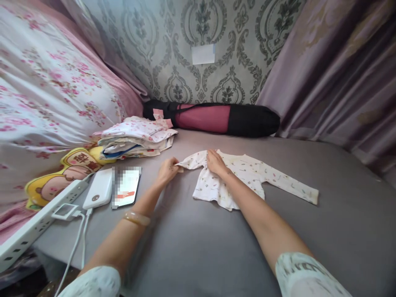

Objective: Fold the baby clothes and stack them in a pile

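Observation:
A small white long-sleeved shirt [244, 173] with a scattered print lies spread on the grey bed sheet [192, 247], neck edge away from me. My left hand [169, 170] pinches the cuff of the sleeve on the left, which stretches out toward it. Near that sleeve's shoulder, my right hand [216, 164] rests on the shirt with its fingers extended and close together. The other sleeve [292, 186] lies straight out to the right. Part of the shirt's front is hidden under my right hand and forearm.
At the left stands a stack of folded clothes [139, 138]. Nearer me are a phone [127, 187], a white power bank [99, 187], a power strip [43, 218] with cables, and a yellow cushion [52, 185]. A black and dark pink roll bag [213, 119] lies along the wall.

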Tool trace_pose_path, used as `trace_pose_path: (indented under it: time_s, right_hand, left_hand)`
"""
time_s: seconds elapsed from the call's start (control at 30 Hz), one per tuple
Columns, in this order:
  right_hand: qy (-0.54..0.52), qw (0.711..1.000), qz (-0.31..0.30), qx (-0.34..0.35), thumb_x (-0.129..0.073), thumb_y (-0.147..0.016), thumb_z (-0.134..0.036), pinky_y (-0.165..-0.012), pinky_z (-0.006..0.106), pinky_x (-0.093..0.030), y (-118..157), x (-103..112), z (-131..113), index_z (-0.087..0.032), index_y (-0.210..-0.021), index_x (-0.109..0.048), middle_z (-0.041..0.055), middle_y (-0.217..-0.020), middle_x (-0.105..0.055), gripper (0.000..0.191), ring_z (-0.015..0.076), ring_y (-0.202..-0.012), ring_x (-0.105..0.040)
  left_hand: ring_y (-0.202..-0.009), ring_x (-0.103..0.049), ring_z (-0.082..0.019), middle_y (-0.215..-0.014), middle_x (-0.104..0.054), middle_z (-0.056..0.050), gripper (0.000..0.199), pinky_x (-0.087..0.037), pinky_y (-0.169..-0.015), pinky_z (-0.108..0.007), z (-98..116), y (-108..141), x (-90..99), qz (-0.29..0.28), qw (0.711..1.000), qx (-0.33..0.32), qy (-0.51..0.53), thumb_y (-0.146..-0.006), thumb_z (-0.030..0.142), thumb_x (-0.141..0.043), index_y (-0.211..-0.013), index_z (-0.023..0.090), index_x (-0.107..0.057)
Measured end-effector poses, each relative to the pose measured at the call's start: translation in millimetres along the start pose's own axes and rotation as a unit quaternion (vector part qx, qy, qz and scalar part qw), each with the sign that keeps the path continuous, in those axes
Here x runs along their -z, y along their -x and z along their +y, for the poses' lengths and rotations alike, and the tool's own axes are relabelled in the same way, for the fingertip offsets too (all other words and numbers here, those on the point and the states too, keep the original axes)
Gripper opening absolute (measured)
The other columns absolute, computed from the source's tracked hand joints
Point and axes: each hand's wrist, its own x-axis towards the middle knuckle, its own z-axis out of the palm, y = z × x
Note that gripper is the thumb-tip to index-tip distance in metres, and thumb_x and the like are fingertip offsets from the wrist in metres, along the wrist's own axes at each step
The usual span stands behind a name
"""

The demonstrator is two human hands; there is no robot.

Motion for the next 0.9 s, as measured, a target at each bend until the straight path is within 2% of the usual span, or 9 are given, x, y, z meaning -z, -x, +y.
trace_pose_path:
  time_s: [0.1, 0.17, 0.23, 0.33, 0.43, 0.57, 0.63, 0.8, 0.9]
  right_hand:
    - [0.001, 0.999, -0.009, -0.032, -0.028, -0.099, -0.028, -0.115, 0.037, -0.019, -2.3, -10.5, -2.8, -0.008, -0.14, -0.042, 0.0154, -0.15, -0.039, 0.048, 0.0244, -0.14, -0.03]
    - [0.005, 0.999, -0.004, -0.036, -0.026, -0.1, -0.034, -0.117, 0.038, -0.013, 0.0, -15.3, -1.6, -0.007, -0.145, -0.037, 0.0145, -0.155, -0.032, 0.054, 0.025, -0.144, -0.024]
    - [0.012, 0.999, -0.001, -0.031, -0.024, -0.1, -0.037, -0.117, 0.038, -0.011, 2.6, -18.0, -0.9, -0.006, -0.147, -0.034, 0.0146, -0.156, -0.029, 0.058, 0.0253, -0.145, -0.021]
    - [0.023, 0.999, -0.002, -0.03, -0.024, -0.099, -0.039, -0.117, 0.039, -0.011, 4.4, -18.8, -2.0, -0.006, -0.149, -0.032, 0.0154, -0.156, -0.028, 0.06, 0.026, -0.145, -0.02]
    - [0.031, 0.999, -0.002, -0.033, -0.023, -0.099, -0.04, -0.117, 0.04, -0.01, 4.3, -17.7, -3.9, -0.007, -0.149, -0.031, 0.0154, -0.156, -0.028, 0.061, 0.0265, -0.145, -0.02]
    - [0.034, 0.999, -0.008, -0.033, -0.022, -0.099, -0.04, -0.117, 0.041, -0.011, 4.5, -16.6, -5.1, -0.01, -0.15, -0.031, 0.0149, -0.157, -0.027, 0.06, 0.0273, -0.145, -0.02]
    - [0.035, 0.999, -0.007, -0.034, -0.021, -0.099, -0.04, -0.117, 0.041, -0.011, 5.0, -16.8, -5.3, -0.011, -0.15, -0.031, 0.0146, -0.157, -0.027, 0.06, 0.0273, -0.145, -0.02]
    - [0.034, 0.999, -0.011, -0.039, -0.021, -0.099, -0.041, -0.117, 0.041, -0.009, 5.2, -17.1, -6.0, -0.012, -0.15, -0.03, 0.0136, -0.158, -0.026, 0.06, 0.0264, -0.145, -0.018]
    - [0.032, 0.998, -0.019, -0.043, -0.02, -0.099, -0.041, -0.117, 0.043, -0.007, 4.7, -15.6, -6.8, -0.012, -0.151, -0.029, 0.0132, -0.158, -0.025, 0.06, 0.0264, -0.146, -0.017]
  left_hand:
    - [-0.109, -0.053, -0.026, -0.112, -0.063, -0.011, 0.026, -0.039, -0.091, -0.038, -2.8, -4.9, 5.5, 0.123, 0.976, -0.124, -0.128, -0.084, 0.011, -0.043, -0.096, 0.02, -0.064]
    - [-0.114, -0.048, -0.029, -0.118, -0.06, -0.013, 0.029, -0.036, -0.095, -0.043, -11.5, -6.5, 8.3, 0.131, 0.957, -0.167, -0.199, -0.085, 0.009, -0.04, -0.094, 0.021, -0.065]
    - [-0.114, -0.048, -0.03, -0.118, -0.06, -0.013, 0.028, -0.036, -0.095, -0.045, -23.4, -7.4, 8.4, 0.091, 0.951, -0.177, -0.236, -0.084, 0.009, -0.041, -0.091, 0.021, -0.065]
    - [-0.111, -0.051, -0.027, -0.116, -0.06, -0.013, 0.031, -0.039, -0.093, -0.04, -38.9, -10.4, 4.4, 0.058, 0.965, -0.115, -0.227, -0.083, 0.009, -0.04, -0.099, 0.021, -0.064]
    - [-0.107, -0.056, -0.024, -0.111, -0.062, -0.013, 0.032, -0.043, -0.09, -0.035, -43.4, -19.7, -1.0, 0.075, 0.981, 0.001, -0.178, -0.088, 0.017, -0.037, -0.111, 0.018, -0.06]
    - [-0.105, -0.058, -0.03, -0.105, -0.065, -0.017, 0.036, -0.044, -0.084, -0.035, -38.3, -40.8, -3.9, 0.04, 0.983, 0.088, -0.155, -0.085, 0.043, -0.049, -0.099, 0.013, -0.062]
    - [-0.096, -0.061, -0.028, -0.097, -0.066, -0.014, 0.036, -0.044, -0.076, -0.032, -36.9, -51.0, -2.4, 0.001, 0.986, 0.119, -0.119, -0.079, 0.046, -0.057, -0.094, 0.013, -0.062]
    - [-0.063, -0.056, -0.017, -0.062, -0.056, 0.0, 0.021, -0.037, -0.057, -0.025, -37.8, -63.1, 3.7, -0.086, 0.985, 0.151, -0.002, -0.073, 0.036, -0.062, -0.076, 0.016, -0.059]
    - [-0.066, -0.056, -0.016, -0.069, -0.058, 0.0, 0.019, -0.041, -0.06, -0.025, -34.0, -61.0, 2.6, -0.01, 0.992, 0.126, 0.022, -0.076, 0.031, -0.057, -0.088, 0.016, -0.058]
